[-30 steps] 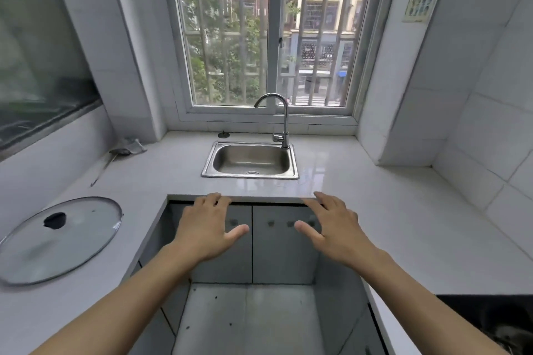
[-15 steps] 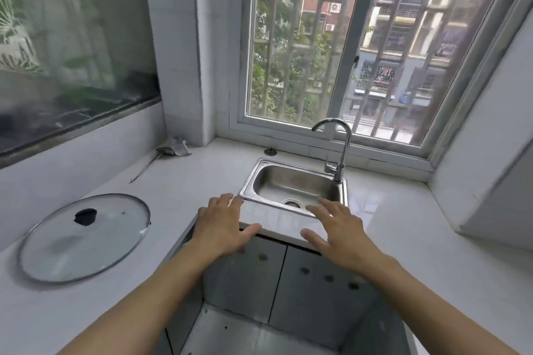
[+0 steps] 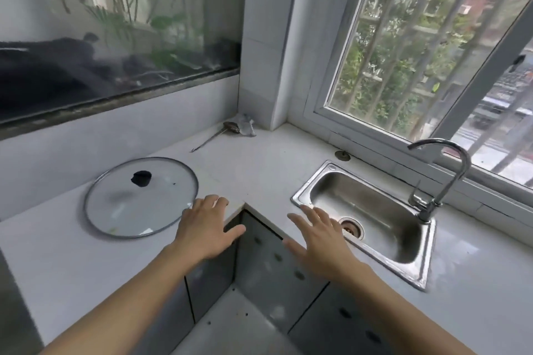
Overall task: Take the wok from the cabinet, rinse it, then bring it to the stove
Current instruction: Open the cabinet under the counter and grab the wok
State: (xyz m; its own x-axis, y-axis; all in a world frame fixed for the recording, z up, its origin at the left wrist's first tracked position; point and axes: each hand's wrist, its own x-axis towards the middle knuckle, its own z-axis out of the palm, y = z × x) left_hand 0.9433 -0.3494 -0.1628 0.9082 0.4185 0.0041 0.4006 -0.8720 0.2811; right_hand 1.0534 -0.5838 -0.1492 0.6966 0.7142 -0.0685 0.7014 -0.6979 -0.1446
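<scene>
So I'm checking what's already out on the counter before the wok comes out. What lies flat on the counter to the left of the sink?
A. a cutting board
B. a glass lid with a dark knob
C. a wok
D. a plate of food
B: a round glass lid with a dark knob lies flat on the counter, left of the sink; no wok is in view.

Two empty hands (image 3: 207, 228) over counter (image 3: 253, 164), glass lid (image 3: 141, 196), steel sink (image 3: 372, 210)

White countertop (image 3: 253, 164) with glass lid (image 3: 141, 197), small strainer (image 3: 215, 135), sink plug (image 3: 342, 155) and inset sink (image 3: 317, 181).
</scene>
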